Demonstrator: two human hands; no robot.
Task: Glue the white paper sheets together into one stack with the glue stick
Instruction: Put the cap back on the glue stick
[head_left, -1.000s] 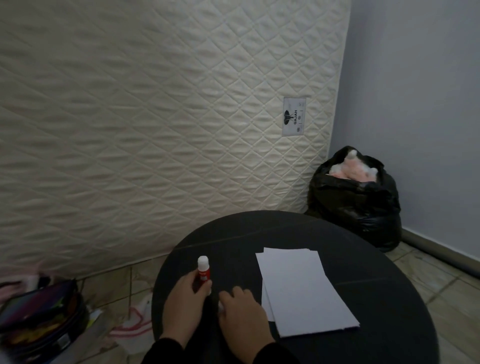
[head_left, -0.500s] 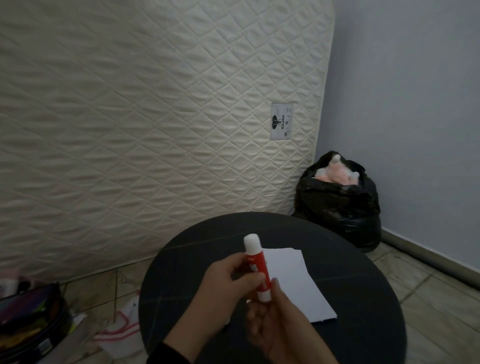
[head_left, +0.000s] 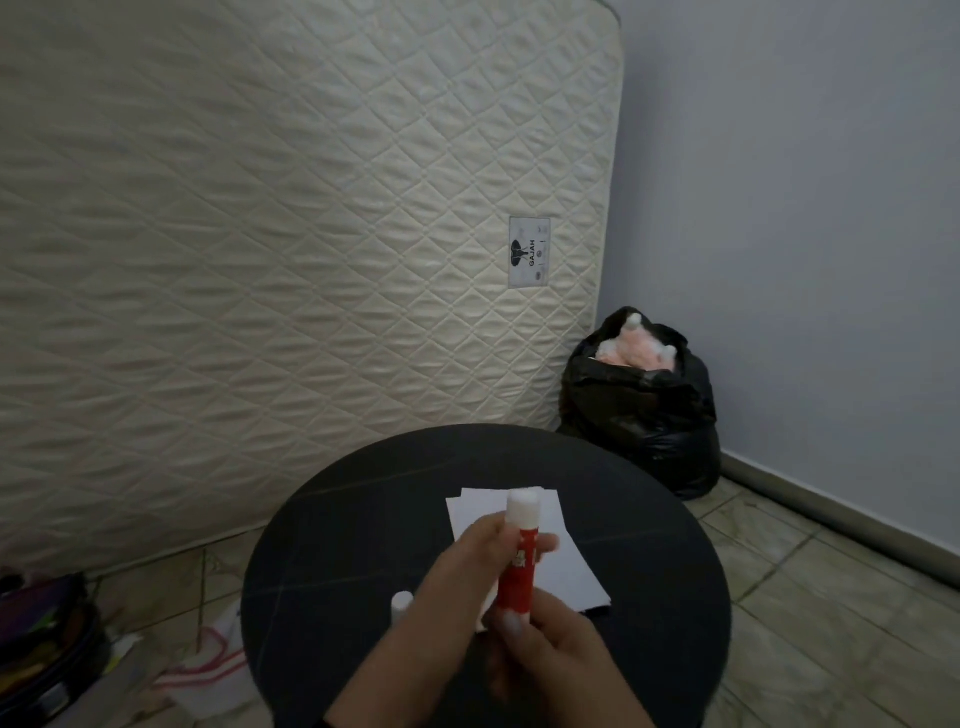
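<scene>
I hold a red glue stick (head_left: 519, 571) with a white top upright above the black round table (head_left: 363, 519). My left hand (head_left: 462, 587) grips its upper body from the left. My right hand (head_left: 550, 654) pinches its lower end from below. Behind the stick, the white paper sheets (head_left: 563, 564) lie on the table in a loose, slightly fanned stack, partly hidden by my hands. A small white round piece (head_left: 401, 603), possibly a cap, sits on the table just left of my left hand.
A quilted cream mattress (head_left: 311, 260) leans against the wall behind the table. A full black rubbish bag (head_left: 644, 410) stands in the corner at the right. A dark case with colourful items (head_left: 41, 639) and a white-and-pink bag (head_left: 208, 665) lie on the tiled floor at the left.
A second ago my left hand held the stick standing on the table at the left. Both hands have since lifted it up in front of the sheets.
</scene>
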